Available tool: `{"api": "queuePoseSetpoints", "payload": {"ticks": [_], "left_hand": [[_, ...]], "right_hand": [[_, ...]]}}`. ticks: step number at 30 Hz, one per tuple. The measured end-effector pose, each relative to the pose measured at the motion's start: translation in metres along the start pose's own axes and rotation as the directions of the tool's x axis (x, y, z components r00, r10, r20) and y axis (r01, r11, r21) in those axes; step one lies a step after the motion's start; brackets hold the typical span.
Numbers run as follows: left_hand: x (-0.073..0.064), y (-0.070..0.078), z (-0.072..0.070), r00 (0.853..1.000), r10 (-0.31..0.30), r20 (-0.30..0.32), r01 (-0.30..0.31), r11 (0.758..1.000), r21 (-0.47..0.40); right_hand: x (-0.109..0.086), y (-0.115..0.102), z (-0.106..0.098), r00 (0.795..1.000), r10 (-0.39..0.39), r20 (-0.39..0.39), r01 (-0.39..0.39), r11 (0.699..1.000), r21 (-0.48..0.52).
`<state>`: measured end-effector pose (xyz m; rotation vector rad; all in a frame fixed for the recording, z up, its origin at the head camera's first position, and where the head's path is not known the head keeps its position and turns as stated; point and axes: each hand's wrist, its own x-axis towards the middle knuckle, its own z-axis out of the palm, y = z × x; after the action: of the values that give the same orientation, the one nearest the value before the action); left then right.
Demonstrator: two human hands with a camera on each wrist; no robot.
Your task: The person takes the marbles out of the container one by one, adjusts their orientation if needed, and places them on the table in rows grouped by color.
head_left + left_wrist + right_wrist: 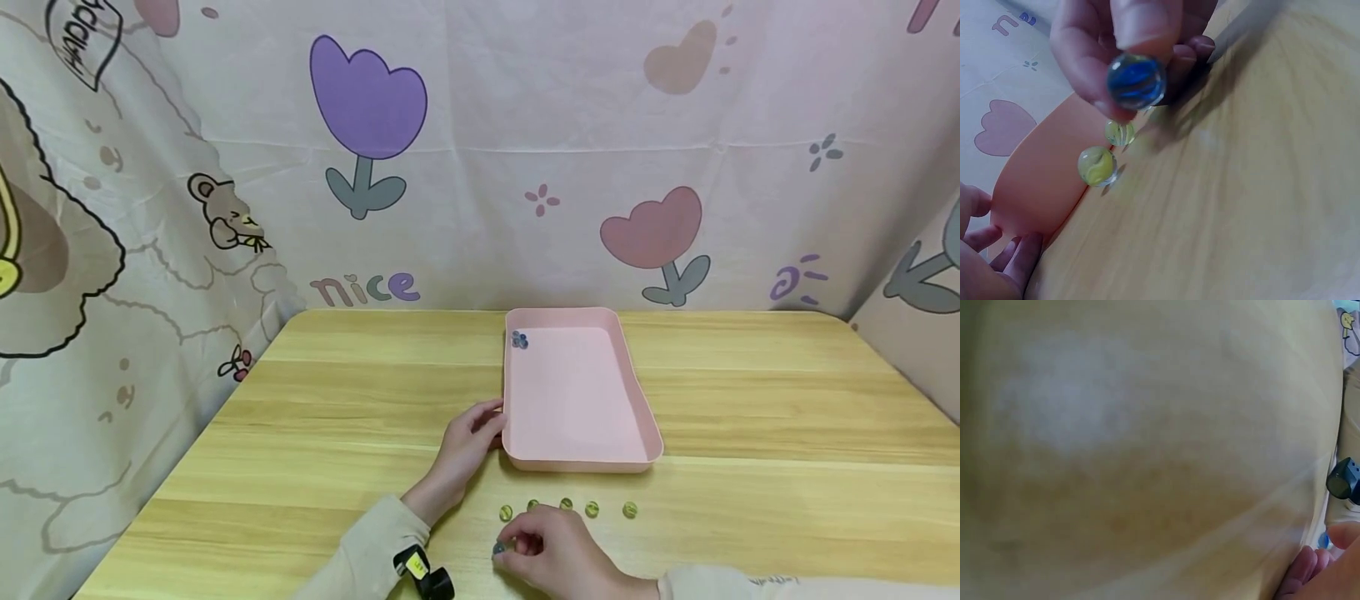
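Note:
My right hand (553, 546) pinches a blue marble (1137, 81) between thumb and fingers, just above the table in front of the tray. The marble is clear glass with a blue swirl. Fingers of my left hand (461, 454) touch the outer left wall of a pink tray (577, 465); none shows inside it. Inside the tray's far left corner is a small cluster of blue marbles (520, 340). Between the tray and my right hand lies a row of several yellow-swirled marbles, one (630, 510) at its right end. A right fingertip (1300, 565) shows in the right wrist view's corner.
The wooden table (757, 400) extends to both sides of the tray. Behind it hangs a printed cloth (487, 100), which also covers the left side. A black wrist camera (427, 575) is strapped over the left sleeve.

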<state>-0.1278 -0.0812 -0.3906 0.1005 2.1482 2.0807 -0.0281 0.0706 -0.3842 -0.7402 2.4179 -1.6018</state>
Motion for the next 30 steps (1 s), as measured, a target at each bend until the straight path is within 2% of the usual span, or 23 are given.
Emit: {"api": "queuePoseSetpoints", "payload": {"ticks": [12, 21, 30], "left_hand": [[-0.0002, 0.0001, -0.0003, 1.0, -0.004, 0.006, 0.004, 1.0, -0.002], [0.001, -0.0008, -0.0014, 1.0, 0.012, 0.008, -0.012, 1.0, 0.005], [0.0002, -0.0018, -0.0005, 1.0, 0.014, 0.014, -0.014, 1.0, 0.002]], "right_hand": [[0.0031, -0.0032, 0.0001, 0.998, 0.059, 0.018, -0.058, 0.996, -0.069], [0.0056, -0.0029, -0.001, 0.999, 0.027, 0.038, -0.022, 0.993, -0.12], [0.0049, -0.0037, -0.0011, 0.998, 0.049, 0.046, -0.043, 0.992, -0.121]]}}
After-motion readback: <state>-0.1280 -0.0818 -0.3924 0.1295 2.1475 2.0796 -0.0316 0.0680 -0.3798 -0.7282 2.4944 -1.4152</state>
